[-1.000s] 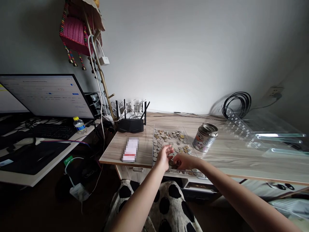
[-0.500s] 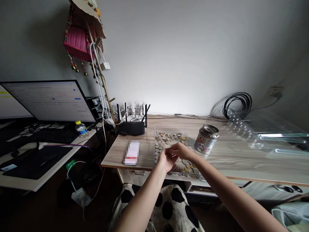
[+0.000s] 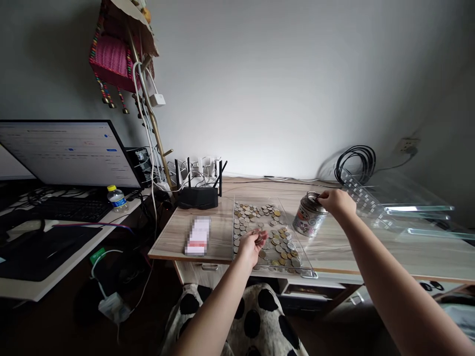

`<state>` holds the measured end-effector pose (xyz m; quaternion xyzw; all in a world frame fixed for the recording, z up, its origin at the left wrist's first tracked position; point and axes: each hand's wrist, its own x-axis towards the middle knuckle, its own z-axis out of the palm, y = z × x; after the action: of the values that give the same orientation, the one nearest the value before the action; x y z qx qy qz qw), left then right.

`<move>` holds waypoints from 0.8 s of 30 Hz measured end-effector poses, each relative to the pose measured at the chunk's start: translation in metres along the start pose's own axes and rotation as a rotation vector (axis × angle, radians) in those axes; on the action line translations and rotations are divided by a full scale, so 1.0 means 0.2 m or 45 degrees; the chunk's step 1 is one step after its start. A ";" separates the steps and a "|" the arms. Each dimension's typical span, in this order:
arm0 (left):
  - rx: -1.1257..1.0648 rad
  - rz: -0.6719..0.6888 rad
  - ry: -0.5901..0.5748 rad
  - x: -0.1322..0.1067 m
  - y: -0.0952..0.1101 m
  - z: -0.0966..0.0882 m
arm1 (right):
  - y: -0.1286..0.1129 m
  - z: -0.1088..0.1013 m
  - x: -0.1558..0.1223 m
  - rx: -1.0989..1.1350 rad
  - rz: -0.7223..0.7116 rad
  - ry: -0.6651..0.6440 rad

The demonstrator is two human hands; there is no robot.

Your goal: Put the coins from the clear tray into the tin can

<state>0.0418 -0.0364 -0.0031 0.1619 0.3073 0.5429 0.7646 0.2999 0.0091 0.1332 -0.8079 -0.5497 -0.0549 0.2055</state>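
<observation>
Over the clear tray (image 3: 236, 242) of coins, my left hand (image 3: 252, 244) is palm up with its fingers curled around what look like a few coins. Silver and gold-coloured coins (image 3: 284, 247) lie spread across the tray beneath and beside it. To the right of the tray stands an upright can-shaped coin bank (image 3: 309, 217), with printed pictures and a ring pull on top. My right hand (image 3: 336, 201) is at the bank's lid, thumb and fingers pinched together; anything between them is hidden.
A phone with a blurred screen (image 3: 198, 236) lies left of the tray, in front of a black router (image 3: 198, 198). Clear plastic panels (image 3: 415, 210) and a coiled black cable (image 3: 356, 165) are at the right. A yellow-capped bottle (image 3: 117, 199) stands on the left desk.
My right hand has moved away from my left hand, rightward to the top of the coin bank. My left hand stays over the tray. The view has shifted slightly.
</observation>
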 end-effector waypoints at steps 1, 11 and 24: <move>0.043 0.006 -0.005 0.00 0.00 0.00 | 0.00 0.01 0.01 -0.014 0.001 -0.023; 0.315 -0.040 -0.157 -0.03 0.01 0.01 | -0.34 0.21 -0.41 0.472 -0.661 -0.348; 0.160 -0.193 -0.166 -0.03 0.02 0.01 | -0.14 0.08 -0.15 0.062 -0.168 0.217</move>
<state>0.0392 -0.0404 0.0015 0.2207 0.3016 0.4517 0.8101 0.2614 -0.0015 0.1176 -0.7571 -0.5834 -0.1234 0.2669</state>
